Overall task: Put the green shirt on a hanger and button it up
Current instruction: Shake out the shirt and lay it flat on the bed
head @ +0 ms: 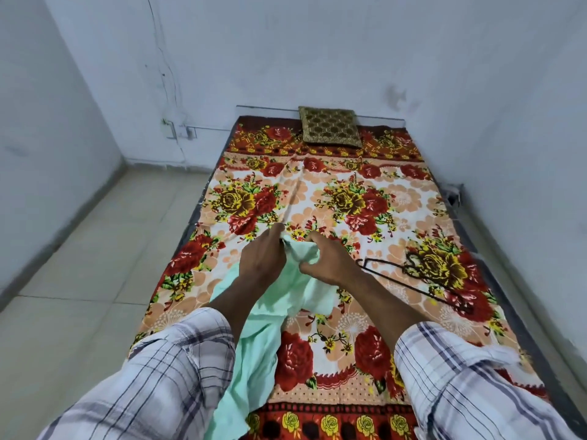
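fabric looks light and limp: the pale green cotton shirt droops below the fingers. left hand and right hand both pinch its bunched top; the collar seems the better hold. a thin dark wire hanger lies to the right of the right fingers.

A floral bedsheet covers the bed. 1 brown patterned cushion lies at its far end. Tiled floor lies alongside.
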